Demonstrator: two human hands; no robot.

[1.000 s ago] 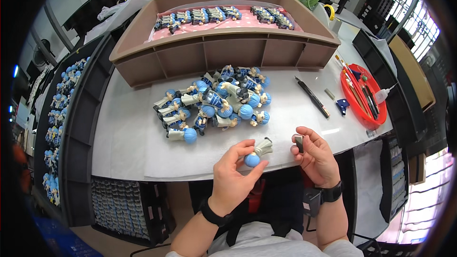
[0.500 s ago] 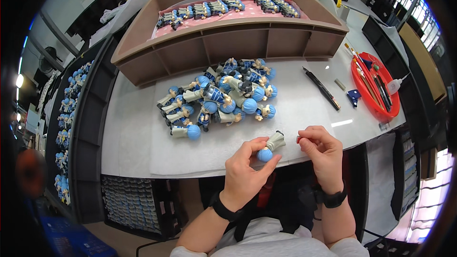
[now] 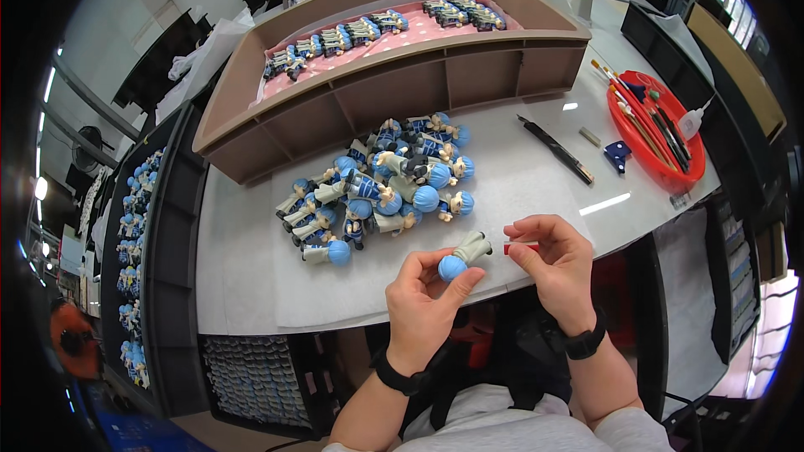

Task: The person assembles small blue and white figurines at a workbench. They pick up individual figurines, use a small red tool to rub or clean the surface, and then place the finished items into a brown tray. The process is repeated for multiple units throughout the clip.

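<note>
My left hand (image 3: 425, 302) grips a small figurine (image 3: 471, 248) by its blue-haired head, between thumb and fingers. The figurine lies tilted, its pale cape upward and its feet toward my other hand. My right hand (image 3: 554, 266) pinches a small flat piece, red with a whitish part (image 3: 521, 247), close to the figurine's feet but apart from it. Both hands are over the front edge of the white table. Beyond them lies a heap of similar figurines (image 3: 385, 188), blue-haired with pale capes and blue clothes.
A brown tray (image 3: 385, 88) with rows of figurines on pink cloth stands behind the heap. At right are a black pen-like tool (image 3: 557, 151), a grey stub (image 3: 590, 136), a dark blue piece (image 3: 617, 156) and a red basket (image 3: 624, 130) of brushes. A black crate (image 3: 167, 285) stands left.
My head view has shifted, and a person in a red sleeve now shows at the top. The red piece is more exposed between my right fingers. My left hand keeps its hold on the figurine.
</note>
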